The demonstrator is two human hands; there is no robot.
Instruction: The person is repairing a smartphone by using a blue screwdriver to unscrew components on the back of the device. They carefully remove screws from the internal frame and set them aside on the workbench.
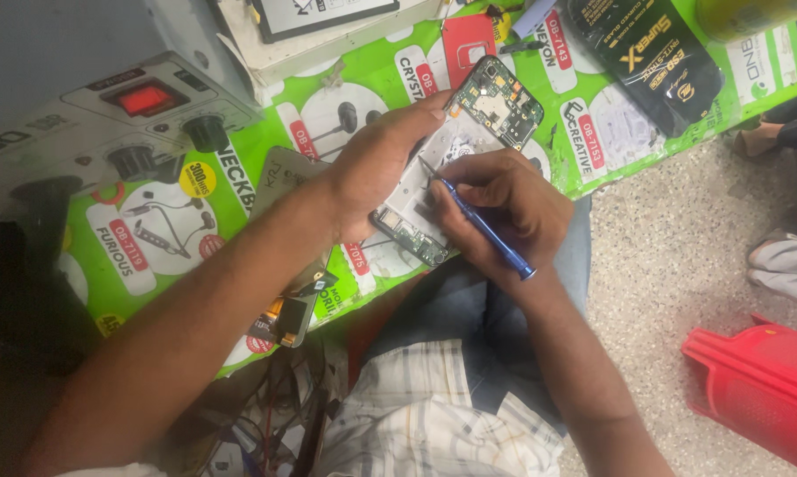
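Note:
An opened phone (491, 102) with its green circuit board bare lies tilted on a green printed mat (376, 75). My left hand (376, 163) grips the phone's body, fingers stretched toward the board. My right hand (504, 203) holds a thin blue screwdriver (482, 225), its tip set down on the phone's white inner frame near the middle. A small lower board of the phone (412, 237) shows below my left palm.
A grey machine with a red switch (147, 99) and black knobs stands at the left. A second phone part (288, 305) lies under my left forearm. A black flat packet (650, 57) sits far right on the mat. A red plastic stool (761, 389) stands on the floor.

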